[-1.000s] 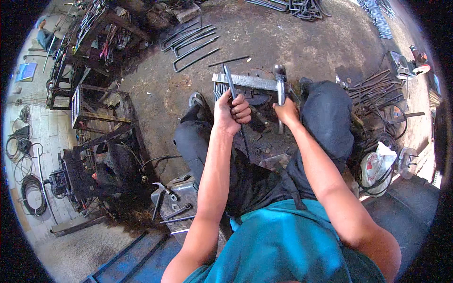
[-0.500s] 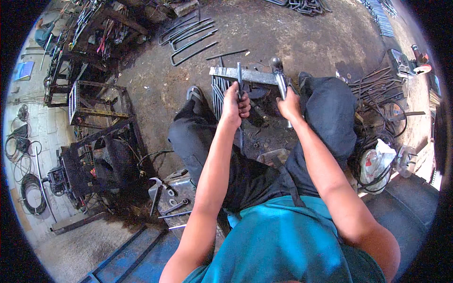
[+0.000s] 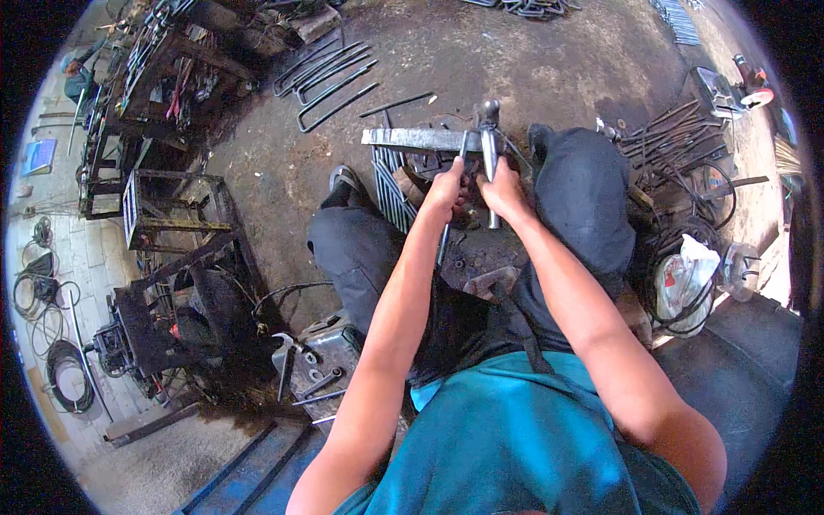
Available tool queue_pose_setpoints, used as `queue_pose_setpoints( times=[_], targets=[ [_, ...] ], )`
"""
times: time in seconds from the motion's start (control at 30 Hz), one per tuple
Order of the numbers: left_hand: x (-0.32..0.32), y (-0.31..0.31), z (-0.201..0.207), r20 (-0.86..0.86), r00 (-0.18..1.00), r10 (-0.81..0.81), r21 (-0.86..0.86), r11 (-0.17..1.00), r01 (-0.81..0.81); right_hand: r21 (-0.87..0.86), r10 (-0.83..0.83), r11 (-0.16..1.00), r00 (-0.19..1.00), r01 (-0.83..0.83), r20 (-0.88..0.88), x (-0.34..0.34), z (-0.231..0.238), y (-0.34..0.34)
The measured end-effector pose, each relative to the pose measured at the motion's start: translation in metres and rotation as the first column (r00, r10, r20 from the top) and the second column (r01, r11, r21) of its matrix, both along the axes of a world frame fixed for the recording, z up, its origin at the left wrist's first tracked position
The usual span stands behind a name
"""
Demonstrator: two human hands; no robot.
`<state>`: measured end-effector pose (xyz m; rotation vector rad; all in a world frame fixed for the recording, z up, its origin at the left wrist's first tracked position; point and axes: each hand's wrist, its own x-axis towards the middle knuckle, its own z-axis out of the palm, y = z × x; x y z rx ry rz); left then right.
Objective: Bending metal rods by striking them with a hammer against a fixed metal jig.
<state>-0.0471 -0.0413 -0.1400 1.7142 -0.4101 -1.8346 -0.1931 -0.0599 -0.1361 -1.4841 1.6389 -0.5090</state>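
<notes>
My left hand (image 3: 446,192) is closed around a thin metal rod (image 3: 465,143). The rod stands near the right part of a flat metal bar (image 3: 416,139), and its lower end shows below my fist. Just to the right, my right hand (image 3: 503,190) grips a hammer (image 3: 489,153) by its metal handle, with the rounded head up beyond the bar. Rod and hammer are close together; whether they touch I cannot tell. Several straight rods (image 3: 389,193) lie bunched beyond my left knee. What supports the bar is partly hidden by my hands.
Bent U-shaped rods (image 3: 330,86) lie on the floor ahead. At right are a pile of rods (image 3: 674,137), black cables (image 3: 687,206) and a white bag (image 3: 697,266). Tools, including a wrench (image 3: 322,384), lie by my left thigh. Metal frames (image 3: 176,210) stand left; another person (image 3: 79,81) is far left.
My left hand has moved the rod rightward along the bar, nearer the hammer. My right hand still grips the hammer. The whole view has shifted slightly.
</notes>
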Motion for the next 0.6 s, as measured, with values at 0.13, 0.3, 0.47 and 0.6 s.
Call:
queue_pose_setpoints(
  times=[0.13,0.3,0.47,0.6],
  targets=[
    [0.001,-0.005,-0.024,0.009,0.997,0.083,-0.059,0.995,-0.082,0.014,0.007,1.000,1.000,-0.007,-0.003,0.002,0.008,0.002],
    [-0.013,-0.006,-0.023,0.005,0.993,0.121,-0.096,0.988,-0.120,-0.018,-0.056,0.998,0.996,0.057,0.064,-0.010,-0.019,-0.004],
    [-0.004,-0.004,-0.016,-0.184,0.975,0.127,-0.043,0.990,-0.137,0.162,-0.141,0.983,0.909,0.082,0.391,-0.011,-0.040,-0.018],
    [-0.008,0.003,-0.001,-0.243,0.952,0.184,0.004,0.982,-0.189,0.605,-0.486,0.797,0.597,0.002,0.638,-0.007,-0.033,-0.023]
  ],
)
